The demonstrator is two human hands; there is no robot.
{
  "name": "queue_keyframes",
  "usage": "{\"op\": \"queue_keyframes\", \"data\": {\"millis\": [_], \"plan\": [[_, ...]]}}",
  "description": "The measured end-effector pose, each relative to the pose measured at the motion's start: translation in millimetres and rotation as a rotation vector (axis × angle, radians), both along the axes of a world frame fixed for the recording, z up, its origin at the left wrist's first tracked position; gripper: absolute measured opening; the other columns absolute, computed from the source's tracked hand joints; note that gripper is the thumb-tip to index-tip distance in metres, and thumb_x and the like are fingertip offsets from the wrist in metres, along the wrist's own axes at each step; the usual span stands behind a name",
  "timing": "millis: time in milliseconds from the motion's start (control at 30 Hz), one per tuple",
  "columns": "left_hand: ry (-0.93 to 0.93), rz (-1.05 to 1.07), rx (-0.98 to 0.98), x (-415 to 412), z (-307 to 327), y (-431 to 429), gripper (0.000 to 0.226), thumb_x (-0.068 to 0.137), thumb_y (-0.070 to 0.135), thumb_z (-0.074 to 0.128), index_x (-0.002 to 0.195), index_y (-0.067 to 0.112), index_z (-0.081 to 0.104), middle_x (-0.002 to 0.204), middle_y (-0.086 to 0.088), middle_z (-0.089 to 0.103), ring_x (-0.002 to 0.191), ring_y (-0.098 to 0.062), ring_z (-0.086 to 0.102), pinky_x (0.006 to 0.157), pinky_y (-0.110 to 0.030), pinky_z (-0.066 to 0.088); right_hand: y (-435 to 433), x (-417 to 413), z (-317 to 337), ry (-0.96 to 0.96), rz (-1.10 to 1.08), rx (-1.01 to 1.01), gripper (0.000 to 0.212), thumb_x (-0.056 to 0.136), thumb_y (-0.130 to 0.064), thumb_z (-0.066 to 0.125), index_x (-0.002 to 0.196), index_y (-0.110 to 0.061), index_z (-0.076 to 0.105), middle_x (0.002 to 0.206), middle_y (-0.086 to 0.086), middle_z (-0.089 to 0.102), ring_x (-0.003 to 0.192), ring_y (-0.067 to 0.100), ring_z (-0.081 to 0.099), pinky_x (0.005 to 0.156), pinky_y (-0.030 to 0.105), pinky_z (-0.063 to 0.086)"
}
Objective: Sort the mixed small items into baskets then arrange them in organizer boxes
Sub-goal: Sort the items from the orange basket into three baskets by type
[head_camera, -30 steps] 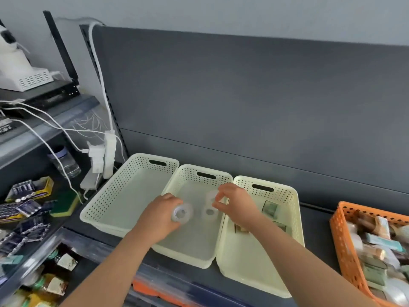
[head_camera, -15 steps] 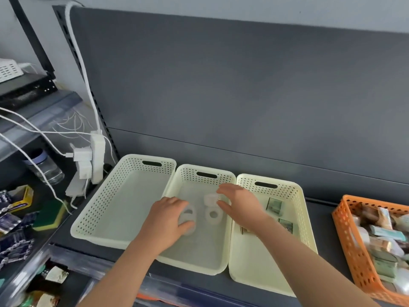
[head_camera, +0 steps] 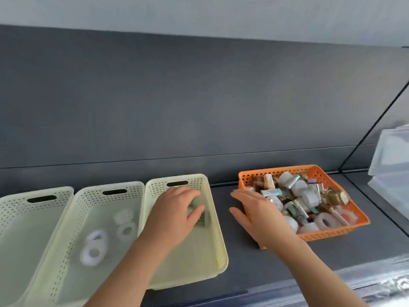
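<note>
Three pale yellow baskets stand side by side on the dark shelf. The left basket (head_camera: 13, 209) looks empty. The middle basket (head_camera: 88, 196) holds white tape rolls (head_camera: 94, 247) lying loose on its floor. Over the right basket (head_camera: 218, 240) hovers my left hand (head_camera: 174, 213), fingers relaxed above small green boxes (head_camera: 202, 220). My right hand (head_camera: 256, 211) is open with fingers spread, at the left edge of the orange basket (head_camera: 332, 234), which is heaped with several mixed small items (head_camera: 303, 196).
Translucent plastic organizer boxes (head_camera: 391, 167) stand at the far right. A dark back panel (head_camera: 199, 96) rises behind the baskets. Bare shelf (head_camera: 230, 218) separates the yellow baskets from the orange one.
Both hands have let go of the tape rolls in the middle basket and moved right; the left is now over the right yellow basket, the right at the orange one. The view panned right.
</note>
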State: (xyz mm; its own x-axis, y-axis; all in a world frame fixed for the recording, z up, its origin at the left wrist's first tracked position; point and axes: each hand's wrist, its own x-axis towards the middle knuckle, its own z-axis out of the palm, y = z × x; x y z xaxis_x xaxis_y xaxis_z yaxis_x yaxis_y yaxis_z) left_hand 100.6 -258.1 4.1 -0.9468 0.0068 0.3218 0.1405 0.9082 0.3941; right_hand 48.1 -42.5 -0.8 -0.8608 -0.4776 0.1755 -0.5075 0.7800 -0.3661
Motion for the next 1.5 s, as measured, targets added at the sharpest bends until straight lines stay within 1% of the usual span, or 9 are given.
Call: {"op": "queue_keyframes", "data": {"millis": [133,333,500,800,1000,1133,1200,1367,1500], "plan": [[-0.035,-0.094,0.025,-34.3,-1.6,68.1,0.041,0.091,0.042,0.054,0.129,0.025,0.056,0.126,0.01,0.058,0.119,-0.012,0.048,0.1,-0.024,0.033,71.3,-16.1,1.4,-0.024,-0.11,-0.025,0.039,0.092,-0.031,0.057,0.13,-0.019,0.057,0.134,-0.006,0.056,0.119,0.014,0.055,0.095,0.026,0.045],[-0.143,-0.16,0.048,-90.4,-7.2,155.1,0.04,0.092,0.034,0.056,0.131,0.025,0.054,0.126,0.008,0.059,0.118,-0.012,0.05,0.096,-0.028,0.042,157.0,-57.8,-3.2,-0.055,-0.187,0.026,0.037,0.094,-0.032,0.055,0.128,-0.018,0.057,0.13,-0.004,0.059,0.112,0.016,0.059,0.089,0.029,0.048],[-0.254,-0.143,0.007,-135.5,-23.9,197.3,0.039,0.092,0.031,0.057,0.13,0.023,0.055,0.126,0.003,0.059,0.119,-0.018,0.051,0.096,-0.035,0.045,193.3,-106.6,-16.6,-0.054,-0.121,0.072,0.035,0.094,-0.026,0.055,0.128,-0.018,0.057,0.138,-0.005,0.053,0.123,0.017,0.051,0.092,0.033,0.048],[-0.365,-0.07,-0.041,-163.1,-45.1,211.6,0.038,0.09,0.03,0.06,0.127,0.025,0.058,0.125,0.004,0.059,0.119,-0.017,0.049,0.098,-0.034,0.044,200.1,-173.6,-31.3,-0.085,0.093,0.171,0.044,0.094,-0.026,0.053,0.138,-0.023,0.048,0.143,-0.003,0.045,0.133,0.017,0.035,0.107,0.027,0.029],[-0.305,-0.014,0.119,-172.3,-36.5,210.3,0.019,0.093,0.026,0.056,0.112,0.026,0.06,0.111,0.009,0.05,0.092,-0.01,0.054,0.074,-0.021,0.043,198.5,-187.8,-30.9,-0.12,0.177,0.109,0.031,0.092,-0.025,0.056,0.123,-0.023,0.062,0.125,-0.004,0.052,0.119,0.015,0.04,0.103,0.029,0.033],[-0.283,0.05,0.059,-186.4,-32.8,211.7,0.009,0.095,0.025,0.051,0.103,0.025,0.051,0.109,0.006,0.055,0.081,-0.011,0.056,0.06,-0.022,0.039,209.9,-192.8,-32.1,-0.165,0.126,-0.131,0.011,0.09,-0.017,0.061,0.09,-0.019,0.073,0.093,-0.013,0.063,0.085,0.012,0.062,0.081,0.036,0.052],[-0.313,0.056,-0.001,-191.8,-33.8,215.1,0.019,0.093,0.029,0.056,0.111,0.024,0.052,0.114,0.007,0.055,0.086,-0.011,0.056,0.059,-0.021,0.037,215.3,-192.8,-29.1,-0.181,0.139,-0.122,0.014,0.091,-0.017,0.059,0.092,-0.02,0.073,0.091,-0.015,0.066,0.08,0.013,0.065,0.076,0.036,0.054],[-0.363,0.079,-0.024,-198.9,-36.6,222.7,0.045,0.084,0.03,0.069,0.127,0.028,0.055,0.127,0.004,0.059,0.112,-0.017,0.055,0.085,-0.031,0.049,216.1,-193.2,-29.4,-0.138,0.21,-0.053,0.024,0.091,-0.028,0.061,0.111,-0.018,0.07,0.11,-0.005,0.067,0.102,0.01,0.056,0.092,0.026,0.045],[-0.336,0.104,0.098,-198.9,-41.8,223.8,0.042,0.081,0.028,0.073,0.12,0.033,0.06,0.123,0.008,0.061,0.109,-0.014,0.056,0.085,-0.029,0.049,201.7,-190.8,-36.3,-0.156,0.144,0.102,0.035,0.086,-0.043,0.062,0.117,-0.029,0.066,0.123,-0.005,0.05,0.119,0.016,0.033,0.102,0.028,0.03]]}}
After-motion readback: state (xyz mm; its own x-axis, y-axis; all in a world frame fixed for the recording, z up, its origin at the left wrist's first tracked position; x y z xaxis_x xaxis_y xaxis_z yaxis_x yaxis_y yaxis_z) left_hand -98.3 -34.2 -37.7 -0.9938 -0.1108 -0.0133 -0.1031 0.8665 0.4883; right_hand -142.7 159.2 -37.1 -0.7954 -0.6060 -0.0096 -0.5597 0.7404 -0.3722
